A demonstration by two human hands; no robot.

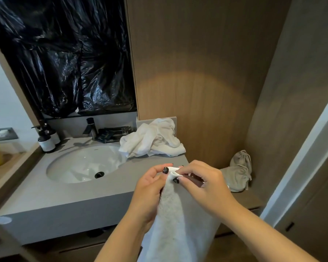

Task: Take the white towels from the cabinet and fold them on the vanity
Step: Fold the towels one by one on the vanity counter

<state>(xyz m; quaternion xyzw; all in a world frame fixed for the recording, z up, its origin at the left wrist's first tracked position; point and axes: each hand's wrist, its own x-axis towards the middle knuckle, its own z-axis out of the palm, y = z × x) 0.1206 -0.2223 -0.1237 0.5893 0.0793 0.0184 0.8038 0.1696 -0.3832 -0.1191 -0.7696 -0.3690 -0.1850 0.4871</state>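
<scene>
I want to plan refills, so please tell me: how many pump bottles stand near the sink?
2. One dark pump bottle stands left of the sink; the second bottle is right behind it, partly hidden. No others are visible.

light: dim, warm indoor | source: soft amber pool on the wood panel (193, 103), fading upward | glare: sheen on black plastic sheet (68, 59) and the sink basin (83, 163) | shadows: soft, under the vanity (64, 195) | distortion: wide-angle bending at edges | focus: slightly soft throughout
</scene>
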